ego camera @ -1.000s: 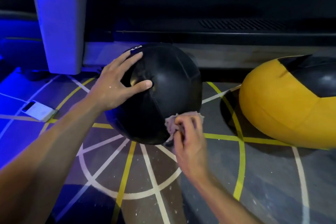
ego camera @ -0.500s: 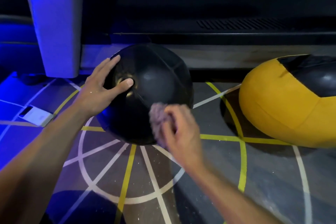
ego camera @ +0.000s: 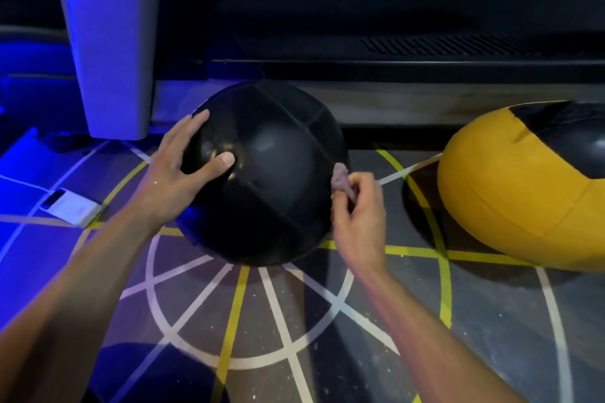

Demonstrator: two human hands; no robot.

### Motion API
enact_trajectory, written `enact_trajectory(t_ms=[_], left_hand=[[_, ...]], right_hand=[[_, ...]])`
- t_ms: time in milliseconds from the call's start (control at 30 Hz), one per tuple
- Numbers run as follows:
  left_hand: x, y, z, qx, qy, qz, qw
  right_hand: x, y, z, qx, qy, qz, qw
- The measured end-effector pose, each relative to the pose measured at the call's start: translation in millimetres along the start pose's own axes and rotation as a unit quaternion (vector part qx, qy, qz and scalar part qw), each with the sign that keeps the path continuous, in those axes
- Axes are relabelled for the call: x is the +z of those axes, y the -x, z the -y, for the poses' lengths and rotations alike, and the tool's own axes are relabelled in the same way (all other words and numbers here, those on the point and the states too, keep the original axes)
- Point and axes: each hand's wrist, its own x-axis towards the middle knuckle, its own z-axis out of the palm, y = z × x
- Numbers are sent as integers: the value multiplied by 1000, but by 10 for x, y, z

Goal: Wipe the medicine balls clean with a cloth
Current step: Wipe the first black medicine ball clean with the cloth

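Black medicine ball point(ego camera: 271, 180): rests on the floor point(ego camera: 360, 337) over the painted circle-and-spoke markings; taken here as the landmark for all that follows.

Cloth point(ego camera: 340, 178): small, pale and bunched, pressed to the ball's right flank, roughly at mid-height.

Right hand point(ego camera: 358, 206): fingers curled and pinching the cloth against the ball's right side.

Left hand point(ego camera: 183, 173): fingers spread fairly straight across the ball's upper left, thumb on the front panel; it steadies the ball and grips nothing.

Step in hand (a judgement): wiping the right flank. To do it well, keep the left palm braced so the ball does not roll away from the cloth, work along the seams where grime would lodge, and turn the ball to bring unwiped panels round.

Yellow-and-black medicine ball point(ego camera: 523, 193): on the floor well to the right of the black ball, apart from it; probably next.

White flat device point(ego camera: 73, 209): on the floor left of the ball.

Pale pillar point(ego camera: 111, 42): behind the ball, to its left.
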Motion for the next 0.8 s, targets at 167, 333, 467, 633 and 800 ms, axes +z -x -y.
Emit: enact_trajectory(t_ms=[167, 333, 467, 633, 800], left_hand=[[-50, 190, 61, 4, 20, -9, 1000], [-32, 467, 96, 18, 13, -27, 999], [-15, 514, 117, 28, 18, -44, 998], [-14, 487, 175, 24, 27, -57, 998], [-27, 487, 198, 20, 35, -54, 998]], right_hand=[[9, 755, 174, -147, -44, 182, 971], [-23, 386, 146, -189, -10, 102, 977], [87, -403, -23, -24, 88, 22, 996], [112, 414, 291, -216, 43, 131, 967], [9, 286, 154, -220, 74, 144, 962]])
